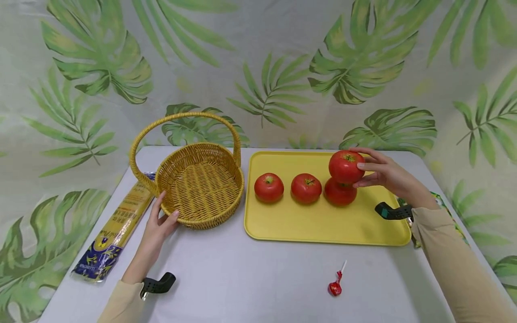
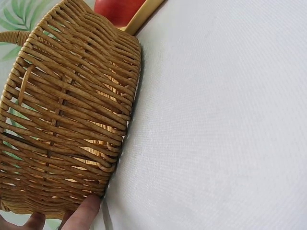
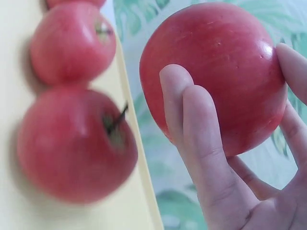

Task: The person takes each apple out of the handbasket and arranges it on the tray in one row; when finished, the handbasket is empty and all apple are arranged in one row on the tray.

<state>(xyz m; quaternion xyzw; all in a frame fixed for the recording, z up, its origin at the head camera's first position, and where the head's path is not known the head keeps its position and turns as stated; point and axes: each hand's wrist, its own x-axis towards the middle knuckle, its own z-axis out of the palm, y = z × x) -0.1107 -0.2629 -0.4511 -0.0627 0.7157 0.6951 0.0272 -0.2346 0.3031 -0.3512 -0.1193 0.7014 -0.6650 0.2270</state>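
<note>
My right hand (image 1: pixel 385 175) holds a red apple (image 1: pixel 343 167) between thumb and fingers, raised over the yellow tray (image 1: pixel 299 229). In the right wrist view the fingers lie along one side of this apple (image 3: pixel 216 72), thumb opposite. Three more apples sit in a row on the tray: a left one (image 1: pixel 269 190), a middle one (image 1: pixel 305 190) and a right one (image 1: pixel 340 195), partly hidden behind the held apple. My left hand (image 1: pixel 157 229) touches the near left side of a woven basket (image 1: pixel 206 184); in the left wrist view fingertips rest against its outer wall (image 2: pixel 67 105).
Left of the basket lies a long yellow and blue packet (image 1: pixel 117 229), partly under the handle. A red-wrapped lollipop (image 1: pixel 335 288) lies on the white table (image 1: pixel 242 278) before the tray. A green packet (image 1: pixel 444 204) shows behind the right forearm. Leaf-patterned cloth (image 1: pixel 274 89) hangs behind.
</note>
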